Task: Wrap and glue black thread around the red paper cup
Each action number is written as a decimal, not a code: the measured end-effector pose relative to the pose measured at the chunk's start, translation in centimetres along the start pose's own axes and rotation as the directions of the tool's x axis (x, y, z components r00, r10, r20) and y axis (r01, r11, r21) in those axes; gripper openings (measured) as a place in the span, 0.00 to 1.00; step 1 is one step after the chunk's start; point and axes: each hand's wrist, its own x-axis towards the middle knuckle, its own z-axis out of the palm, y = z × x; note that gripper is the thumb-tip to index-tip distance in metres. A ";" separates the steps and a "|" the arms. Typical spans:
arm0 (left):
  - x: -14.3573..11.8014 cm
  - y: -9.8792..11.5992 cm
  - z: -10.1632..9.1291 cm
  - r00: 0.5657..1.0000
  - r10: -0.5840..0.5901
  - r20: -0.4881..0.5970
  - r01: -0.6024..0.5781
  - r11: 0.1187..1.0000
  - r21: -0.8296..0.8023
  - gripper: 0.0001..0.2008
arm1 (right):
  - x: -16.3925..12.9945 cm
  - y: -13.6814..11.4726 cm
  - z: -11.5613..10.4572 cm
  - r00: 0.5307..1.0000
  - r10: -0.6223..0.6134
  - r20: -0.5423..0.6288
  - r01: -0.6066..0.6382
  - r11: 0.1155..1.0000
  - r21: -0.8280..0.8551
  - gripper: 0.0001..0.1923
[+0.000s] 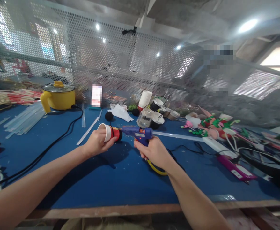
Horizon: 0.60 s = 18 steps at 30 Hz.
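My left hand (pixel 97 142) is closed around a red and black paper cup (pixel 115 133) tipped on its side, its white open end toward the left. My right hand (pixel 155 149) grips a blue glue gun (pixel 140 134) by its handle. The gun's nozzle points left and is at the cup's dark end; whether it touches cannot be made out. A long clear glue stick (pixel 178 135) sticks out of the gun's back. Just behind the cup lies a black pompom (pixel 108 116).
A yellow electric pot (pixel 58 97) stands at the back left beside loose glue sticks (pixel 26 118). Stacked white cups (pixel 145 99), a glass jar (pixel 145 118) and craft flowers (pixel 214 124) are at the back. A purple power strip (pixel 237 167) and cables lie right.
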 end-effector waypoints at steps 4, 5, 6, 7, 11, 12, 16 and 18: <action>0.2 -0.1 -0.2 0.997 0.073 0.007 -0.073 0.997 0.005 0.15 | -0.1 -0.2 -0.2 1.000 0.014 0.011 -0.014 1.000 0.014 0.11; 0.2 -0.1 -0.2 0.997 0.077 0.010 -0.077 0.997 0.007 0.15 | -0.1 -0.2 -0.2 1.000 0.014 0.012 -0.014 1.000 0.011 0.12; 0.2 -0.1 -0.2 0.997 0.076 0.014 -0.076 0.997 0.010 0.15 | -0.2 -0.3 -0.3 1.000 0.012 0.014 -0.012 1.000 0.006 0.12; 0.2 -0.2 -0.2 0.997 0.072 0.018 -0.072 0.997 0.015 0.16 | -0.2 -0.3 -0.4 1.000 0.007 0.016 -0.007 1.000 0.001 0.12; 0.0 -0.2 -0.2 0.998 0.051 0.035 -0.052 0.998 0.032 0.17 | -0.2 -0.5 -0.5 1.000 0.010 0.019 -0.010 1.000 -0.008 0.13; 0.0 -0.3 -0.1 0.998 0.052 0.043 -0.054 0.998 0.032 0.17 | -0.2 -0.5 -0.5 1.000 0.019 0.016 -0.019 1.000 -0.006 0.13; 0.0 -0.3 -0.1 0.995 0.075 0.060 -0.077 0.997 0.024 0.16 | -0.2 -0.6 -0.5 0.999 0.036 0.011 -0.036 0.999 -0.015 0.13; 0.0 -0.3 -0.2 0.996 0.077 0.043 -0.078 0.997 0.014 0.16 | -0.2 -0.6 -0.5 0.999 0.029 0.015 -0.029 0.999 -0.016 0.13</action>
